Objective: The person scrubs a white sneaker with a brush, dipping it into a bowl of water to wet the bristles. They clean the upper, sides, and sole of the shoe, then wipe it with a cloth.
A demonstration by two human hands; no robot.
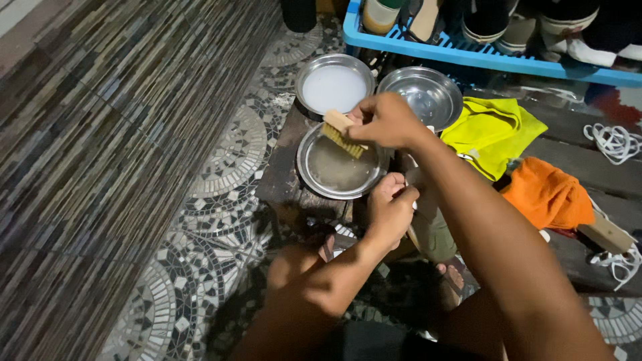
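Over the murky-water metal bowl point(341, 170), right hand point(386, 120) is gripping a wooden brush point(342, 132), dipping its bristles, while left hand point(390, 208) is clutching a shoe point(428, 220) beside it, scrubbing seemingly midway, rinse left.

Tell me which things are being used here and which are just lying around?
In use:
right hand holding a wooden brush over the nearest metal bowl
left hand holding a shoe

Lying about:
milky bowl
empty bowl
yellow cloth
orange cloth
white laces
blue rack
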